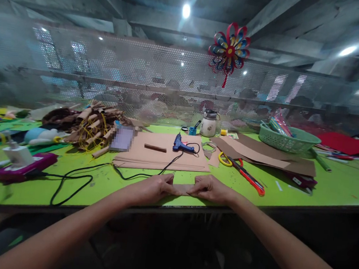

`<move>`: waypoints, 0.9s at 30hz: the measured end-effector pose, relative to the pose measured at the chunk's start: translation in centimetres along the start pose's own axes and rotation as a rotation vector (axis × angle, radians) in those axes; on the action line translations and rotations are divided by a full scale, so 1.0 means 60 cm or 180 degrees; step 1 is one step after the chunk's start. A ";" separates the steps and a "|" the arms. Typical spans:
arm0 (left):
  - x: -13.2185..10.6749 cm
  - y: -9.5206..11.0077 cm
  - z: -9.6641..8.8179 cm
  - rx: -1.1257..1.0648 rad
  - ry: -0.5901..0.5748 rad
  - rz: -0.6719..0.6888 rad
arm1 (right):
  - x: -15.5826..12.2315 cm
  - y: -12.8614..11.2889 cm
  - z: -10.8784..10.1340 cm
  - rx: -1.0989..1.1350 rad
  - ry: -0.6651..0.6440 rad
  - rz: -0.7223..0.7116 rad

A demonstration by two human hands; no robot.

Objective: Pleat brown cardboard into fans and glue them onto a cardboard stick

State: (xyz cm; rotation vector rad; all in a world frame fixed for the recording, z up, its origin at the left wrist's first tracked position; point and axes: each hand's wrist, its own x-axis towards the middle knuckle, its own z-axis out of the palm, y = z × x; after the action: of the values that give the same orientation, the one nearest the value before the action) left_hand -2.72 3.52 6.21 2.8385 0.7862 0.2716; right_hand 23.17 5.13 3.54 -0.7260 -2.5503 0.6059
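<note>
My left hand (154, 187) and my right hand (210, 188) meet at the near edge of the green table (322, 183). Both are closed, fingers curled onto a small piece of brown paper (182, 189) that lies between them on the table. Only a narrow strip of the paper shows between the fingertips. Just beyond the hands lies a stack of brown paper sheets (161, 154) with a rolled brown paper stick (155, 148) and a blue glue gun (181, 144) on it.
The glue gun's black cord (75, 177) loops left toward a purple power strip (25, 168). Yellow-handled scissors (226, 159) and a red cutter (251, 180) lie right of the sheets. A pile of paper rolls (93, 127), a green basket (286, 139) and a jar (209, 124) stand farther back.
</note>
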 end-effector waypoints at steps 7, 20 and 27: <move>-0.010 0.006 0.010 0.0448 0.0122 0.0036 | -0.013 -0.024 0.011 -0.0195 0.0407 -0.0038; -0.025 0.017 0.005 0.0607 0.0209 0.0023 | -0.037 -0.048 -0.004 -0.0535 0.0262 -0.0225; -0.044 0.030 0.003 0.0492 0.0318 -0.0122 | -0.050 -0.057 -0.010 -0.0393 0.0277 -0.0085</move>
State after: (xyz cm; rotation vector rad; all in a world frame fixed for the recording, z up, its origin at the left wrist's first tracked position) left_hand -4.00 0.60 6.13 2.9693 0.9181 0.3648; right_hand 24.49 0.94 4.95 -0.7419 -2.5296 0.4022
